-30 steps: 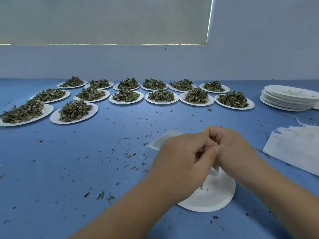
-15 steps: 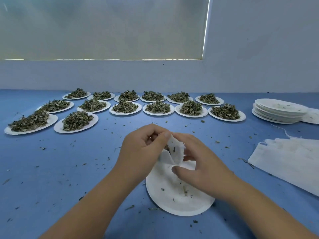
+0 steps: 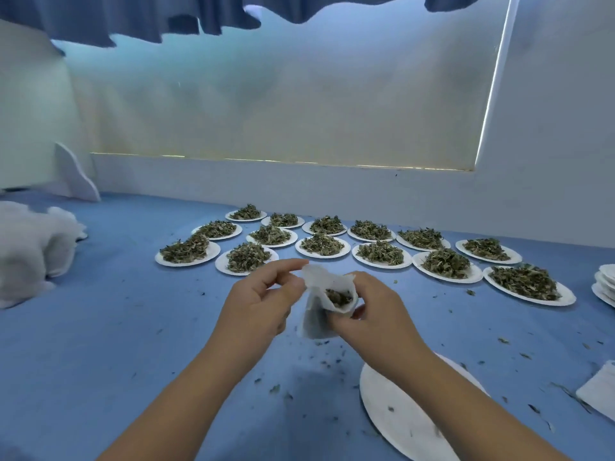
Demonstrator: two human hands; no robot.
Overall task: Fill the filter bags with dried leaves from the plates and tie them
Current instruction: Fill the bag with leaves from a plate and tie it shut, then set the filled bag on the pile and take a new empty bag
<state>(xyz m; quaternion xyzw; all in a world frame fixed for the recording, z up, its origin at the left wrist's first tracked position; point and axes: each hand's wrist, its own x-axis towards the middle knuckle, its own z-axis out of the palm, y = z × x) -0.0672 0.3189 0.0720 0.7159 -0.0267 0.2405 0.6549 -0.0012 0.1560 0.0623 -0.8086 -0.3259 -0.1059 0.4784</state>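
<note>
Above the blue bench point(image 3: 100, 327), the white paper filter bag point(image 3: 319, 322) shows dried green leaves point(image 3: 338, 297) at its open mouth, its flap pinched in the grip of the left hand point(image 3: 258, 304) and its side clasped by the right hand point(image 3: 379, 314), so a tilt or slipped pinch could spill them.

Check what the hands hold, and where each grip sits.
One filter bag. Left hand pinches its top flap; right hand has its grip around the open mouth, with leaves visible inside.
</note>
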